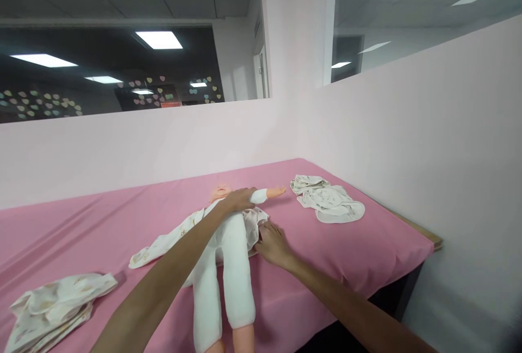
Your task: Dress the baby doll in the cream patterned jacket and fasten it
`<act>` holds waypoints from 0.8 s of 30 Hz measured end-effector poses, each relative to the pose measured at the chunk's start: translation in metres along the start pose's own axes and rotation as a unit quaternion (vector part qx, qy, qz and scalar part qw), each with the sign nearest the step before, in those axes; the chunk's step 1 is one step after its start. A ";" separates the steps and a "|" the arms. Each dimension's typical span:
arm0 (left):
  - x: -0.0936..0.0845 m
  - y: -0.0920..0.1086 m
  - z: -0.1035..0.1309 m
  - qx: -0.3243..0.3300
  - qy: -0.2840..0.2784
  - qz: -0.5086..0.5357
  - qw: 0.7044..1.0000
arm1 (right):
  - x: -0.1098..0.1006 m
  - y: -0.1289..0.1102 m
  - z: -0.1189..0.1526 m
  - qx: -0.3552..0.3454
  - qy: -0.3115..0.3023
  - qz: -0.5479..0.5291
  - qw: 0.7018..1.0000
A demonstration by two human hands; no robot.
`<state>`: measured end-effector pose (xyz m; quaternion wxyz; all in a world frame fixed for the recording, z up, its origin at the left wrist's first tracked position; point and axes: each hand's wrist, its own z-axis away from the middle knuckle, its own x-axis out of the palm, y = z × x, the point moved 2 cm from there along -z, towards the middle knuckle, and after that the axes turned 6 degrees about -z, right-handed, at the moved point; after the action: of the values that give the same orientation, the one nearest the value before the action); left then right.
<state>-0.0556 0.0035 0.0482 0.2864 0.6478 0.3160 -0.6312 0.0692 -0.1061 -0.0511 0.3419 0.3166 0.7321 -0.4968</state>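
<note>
Bent fingers of the person's right hand (272,243) appear closed on a bunched edge of a pale patterned garment (250,222), at the centre of the frame. The left hand (240,199) lies across the doll (234,236), near its shoulder; whether it grasps or only presses cannot be told.

The doll lies on its back at lower centre, head toward the middle of the frame, bare feet toward the bottom edge. Its body and legs are white. One outstretched arm (269,194) points right, its small hand bare and outside the patterned cloth. On the other side, a long patterned sleeve (163,244) slants toward the left; whether the doll's other arm is inside it cannot be seen. The garment looks partly on at most: gathered beside the trunk, with that right-pointing arm uncovered and the front not covered over.

Around them spreads a pink tablecloth (314,274). A stretch of it separates the right hand from the white folded clothes (332,203) at centre right; more runs across the left, down to a patterned folded pile (57,309) at lower left. Pale walls (408,135) bound the back and right. The table's front edge drops away at lower right, near the right forearm.
</note>
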 end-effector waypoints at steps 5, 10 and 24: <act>-0.003 -0.007 0.012 0.010 0.004 0.010 1.000 | -0.009 0.014 -0.009 -0.016 -0.004 0.085 0.996; -0.004 -0.022 0.034 -0.010 -0.016 0.021 1.000 | -0.079 0.073 -0.030 0.107 0.066 0.186 0.974; 0.003 -0.004 0.038 0.016 0.020 0.030 0.999 | -0.065 0.074 -0.065 0.115 0.084 0.172 0.975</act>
<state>-0.0828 -0.0232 0.0443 0.2884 0.6740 0.2924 -0.6140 0.1529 -0.0299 -0.0178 0.3211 0.5152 0.6307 -0.4834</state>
